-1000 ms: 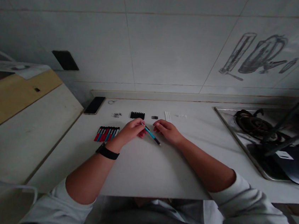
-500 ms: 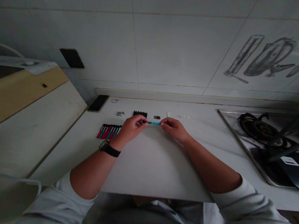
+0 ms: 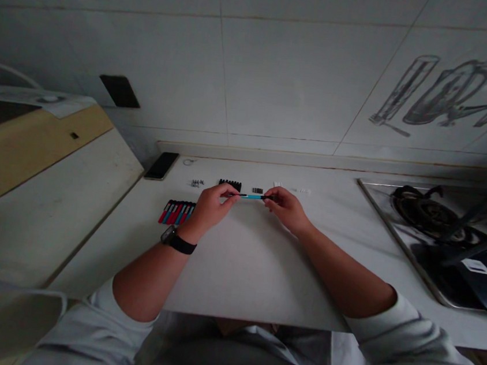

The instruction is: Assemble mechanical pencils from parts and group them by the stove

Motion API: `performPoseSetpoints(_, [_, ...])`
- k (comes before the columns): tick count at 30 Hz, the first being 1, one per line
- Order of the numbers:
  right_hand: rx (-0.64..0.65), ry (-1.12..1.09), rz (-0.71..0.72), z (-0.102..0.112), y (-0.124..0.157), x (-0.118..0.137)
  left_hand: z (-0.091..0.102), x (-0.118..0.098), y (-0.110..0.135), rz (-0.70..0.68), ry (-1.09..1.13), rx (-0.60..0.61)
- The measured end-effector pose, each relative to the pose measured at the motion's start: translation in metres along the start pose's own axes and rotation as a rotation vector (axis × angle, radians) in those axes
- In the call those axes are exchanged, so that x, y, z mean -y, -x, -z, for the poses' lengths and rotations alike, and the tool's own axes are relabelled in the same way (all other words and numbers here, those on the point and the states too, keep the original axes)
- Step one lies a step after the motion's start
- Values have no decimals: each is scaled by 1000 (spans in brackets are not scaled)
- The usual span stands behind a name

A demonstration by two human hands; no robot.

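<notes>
A thin blue pen with dark ends is held level just above the white counter. My left hand, with a black watch on its wrist, pinches the pen's left end. My right hand pinches its right end. A row of red and blue pens lies flat to the left of my left hand. Behind the hands lie a row of black caps, a small pile of metal bits, some short dark parts and small white pieces.
A black phone lies at the counter's back left corner. A gas hob with a dark pan lid fills the right side. A lower wooden surface stands to the left. A tiled wall rises behind.
The pen was slanted, held by my left hand alone. My right hand has taken its other end, and both hands have lifted it level and moved it slightly away from me.
</notes>
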State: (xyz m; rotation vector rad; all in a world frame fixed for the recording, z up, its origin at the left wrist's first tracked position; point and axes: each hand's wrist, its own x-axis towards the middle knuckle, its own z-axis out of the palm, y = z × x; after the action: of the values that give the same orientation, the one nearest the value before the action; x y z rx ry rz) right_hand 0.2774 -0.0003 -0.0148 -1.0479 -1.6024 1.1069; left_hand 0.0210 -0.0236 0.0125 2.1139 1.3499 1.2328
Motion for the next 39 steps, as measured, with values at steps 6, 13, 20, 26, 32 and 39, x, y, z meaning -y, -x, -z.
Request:
performPoseSetpoints(6, [60, 58, -80, 2, 2, 2, 2, 1, 0, -61, -67, -35])
performPoseSetpoints(13, [89, 48, -94, 2, 1, -1, 3, 3, -1, -87, -93, -37])
performPoseSetpoints(20, [102, 59, -91, 3, 1, -1, 3, 7, -1, -104, -93, -24])
performPoseSetpoints(26, [82, 56, -64, 4, 0, -1, 3, 7, -2, -66, -98, -12])
performPoseSetpoints(32, [156, 89, -100, 4, 3, 4, 4, 3, -1, -84, -96, -15])
performPoseSetpoints(39, [174, 117, -103, 4, 3, -1, 4, 3, -1, -85, -108, 23])
